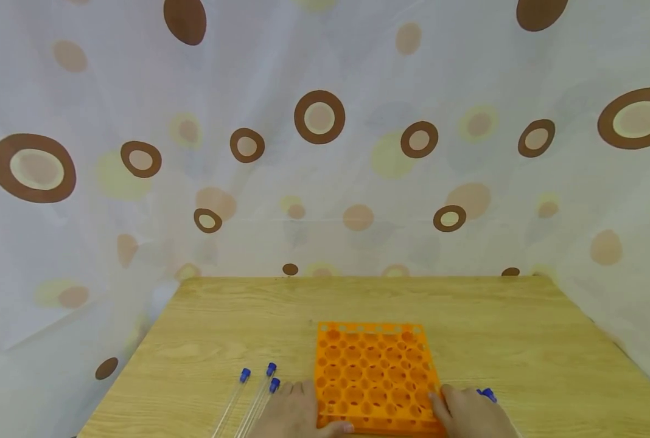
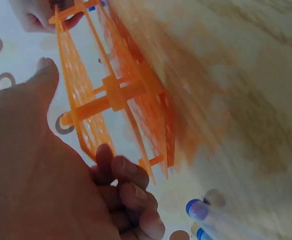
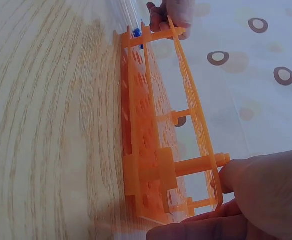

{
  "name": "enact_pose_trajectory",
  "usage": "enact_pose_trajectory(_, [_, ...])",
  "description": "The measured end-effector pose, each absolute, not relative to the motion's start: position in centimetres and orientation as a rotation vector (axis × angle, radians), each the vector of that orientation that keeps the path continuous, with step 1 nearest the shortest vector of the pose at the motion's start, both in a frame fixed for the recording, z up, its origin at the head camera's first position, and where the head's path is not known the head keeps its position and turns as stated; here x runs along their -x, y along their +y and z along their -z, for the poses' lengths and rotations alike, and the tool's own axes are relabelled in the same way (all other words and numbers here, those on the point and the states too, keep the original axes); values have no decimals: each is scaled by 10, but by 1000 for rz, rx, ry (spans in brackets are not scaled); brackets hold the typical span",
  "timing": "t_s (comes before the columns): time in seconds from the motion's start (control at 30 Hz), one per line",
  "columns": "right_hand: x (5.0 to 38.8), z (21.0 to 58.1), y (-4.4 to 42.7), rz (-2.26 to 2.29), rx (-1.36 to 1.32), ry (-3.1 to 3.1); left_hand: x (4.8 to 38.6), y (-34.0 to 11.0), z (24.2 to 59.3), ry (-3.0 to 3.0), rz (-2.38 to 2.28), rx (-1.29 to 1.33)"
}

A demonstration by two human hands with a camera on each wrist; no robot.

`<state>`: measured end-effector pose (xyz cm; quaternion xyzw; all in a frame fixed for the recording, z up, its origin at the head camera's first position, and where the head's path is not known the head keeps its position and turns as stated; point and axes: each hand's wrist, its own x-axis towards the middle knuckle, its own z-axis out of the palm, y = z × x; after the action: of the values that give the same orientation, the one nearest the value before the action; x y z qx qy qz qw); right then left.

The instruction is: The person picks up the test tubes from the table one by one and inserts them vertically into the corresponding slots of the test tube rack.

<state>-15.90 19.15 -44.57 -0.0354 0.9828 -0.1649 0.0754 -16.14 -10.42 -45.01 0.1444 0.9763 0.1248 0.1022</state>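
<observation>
Rack upright between both hands, tubes all outside it

The rack point(image 1: 377, 372) is orange and put together: perforated levels joined by posts, holes facing up. It is at the near middle of the table point(image 1: 237, 322); whether its whole base touches the wood, the wrist views do not settle. That much looks done. No tube shows in its holes.

The right hand point(image 1: 470, 413) grips the rack's right side near the front corner, thumb at the top edge, fingers along the outside. The left hand point(image 1: 289, 413) is at the left side, also by the front corner. Its thumb reaches along the near edge in the head view, and its fingers look curled in the left wrist view; whether it holds the rack or only rests against it, I cannot tell. So neither hand is off the rack yet.

Just left of the left hand, tubes point(image 1: 229, 407) lie on the table, three blue caps point(image 1: 245, 375) showing at their far ends. Further blue caps lie beside the right hand; their number is unclear. With every visible tube lying outside the rack, I judge the work to be at an early stage.

Behind the table hangs a spotted sheet point(image 1: 358, 73).
</observation>
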Motion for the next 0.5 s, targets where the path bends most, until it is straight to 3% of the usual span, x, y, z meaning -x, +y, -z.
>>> enact_pose_trajectory(0.5, [160, 446, 198, 550, 138, 2946, 151, -91, 463, 3212, 20, -366])
